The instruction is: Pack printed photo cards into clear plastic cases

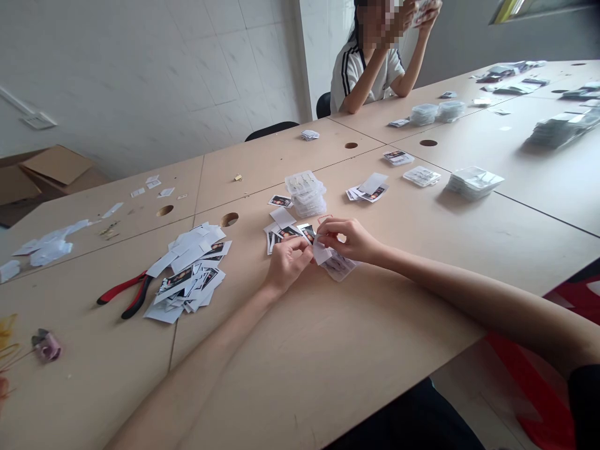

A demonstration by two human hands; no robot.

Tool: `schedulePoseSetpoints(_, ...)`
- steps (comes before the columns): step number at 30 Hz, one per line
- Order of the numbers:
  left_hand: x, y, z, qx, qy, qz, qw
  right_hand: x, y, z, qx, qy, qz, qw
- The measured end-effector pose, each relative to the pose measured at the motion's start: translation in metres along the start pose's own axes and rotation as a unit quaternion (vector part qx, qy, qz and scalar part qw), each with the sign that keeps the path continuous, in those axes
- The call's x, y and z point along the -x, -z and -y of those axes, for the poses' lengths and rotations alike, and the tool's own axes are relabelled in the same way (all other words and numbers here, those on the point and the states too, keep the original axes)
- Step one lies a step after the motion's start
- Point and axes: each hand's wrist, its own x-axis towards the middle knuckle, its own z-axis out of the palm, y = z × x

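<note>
My right hand (350, 240) pinches a small white card (321, 251) between thumb and fingertips. My left hand (288, 264) is closed, its thumb and fingertips together at the card's left edge. Just below and behind the card, a clear plastic box (340, 267) with small items inside lies on the table. A thin reddish loop (324, 218) shows behind my right fingers; what it belongs to is hidden. Dark printed cards (289, 232) lie loosely spread beyond my left hand. Past them stands a stack of clear plastic boxes (307, 192).
A heap of cards (190, 275) lies left beside red-and-black pliers (124, 292). Farther right are more cards (370, 189) and stacked clear boxes (474, 182). The table (281, 362) has round holes (229, 219). Across it, a person (370, 69) sits with both hands raised, holding something.
</note>
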Motion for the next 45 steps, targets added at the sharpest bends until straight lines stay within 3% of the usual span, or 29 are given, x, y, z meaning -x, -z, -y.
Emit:
schedulePoseSetpoints(8,0.001,-0.0002,0.0004,-0.01,-0.014,-0.008,1.0,0.0041,-0.0017,-0.0036,0.056,0.062,-0.005,0.996)
schedulePoseSetpoints(19,0.0013,-0.0019,0.003,-0.054,-0.057,-0.024,0.997,0.0024,0.0024,-0.0011,0.081,0.084,0.002,0.993)
schedulePoseSetpoints(28,0.0013,-0.0014,0.0071,-0.032,-0.002,-0.026,0.999,0.0063,-0.0003,0.0009,0.087,0.084,0.004,0.993)
schedulePoseSetpoints(33,0.0014,-0.0015,0.005,-0.052,-0.002,-0.026,0.998,0.0021,0.0009,0.0053,0.043,0.036,-0.035,0.998)
schedulePoseSetpoints(45,0.0007,-0.0022,0.0019,-0.058,-0.011,-0.049,0.997,0.002,0.001,0.0027,-0.047,-0.097,-0.045,0.993)
